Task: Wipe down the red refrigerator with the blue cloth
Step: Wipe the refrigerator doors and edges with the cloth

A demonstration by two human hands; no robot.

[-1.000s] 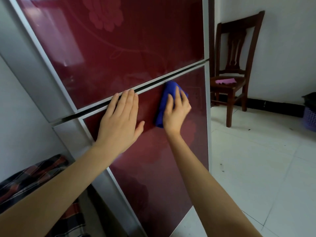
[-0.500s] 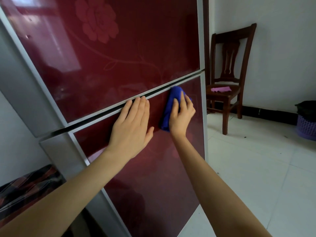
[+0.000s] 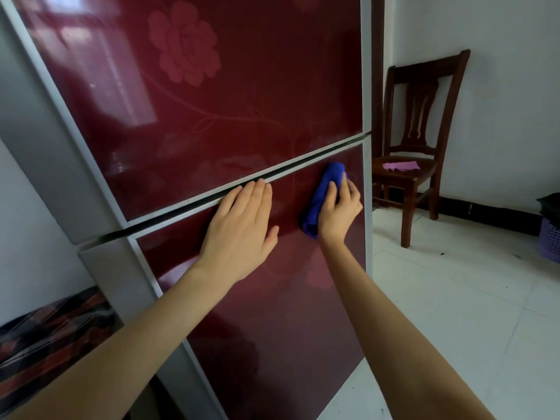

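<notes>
Blue cloth (image 3: 320,197) bunched under right grip (image 3: 339,215), fingers curled over it, pressed on red refrigerator (image 3: 242,101) just below door seam (image 3: 181,207). Left grip (image 3: 242,228) beside it, flat, holding nothing, fingertips at seam. Risks: cloth snagging in seam; left fingertips pinched if door shifts.

Domestic interior, a room in a home. A two-door red refrigerator (image 3: 242,101) with glossy floral-printed fronts stands on a white tiled floor (image 3: 454,298). A carved wooden chair (image 3: 430,66) bearing a pink cloth (image 3: 400,166) sits against a plain white wall (image 3: 500,86), near a purple plastic basket (image 3: 550,241).
</notes>
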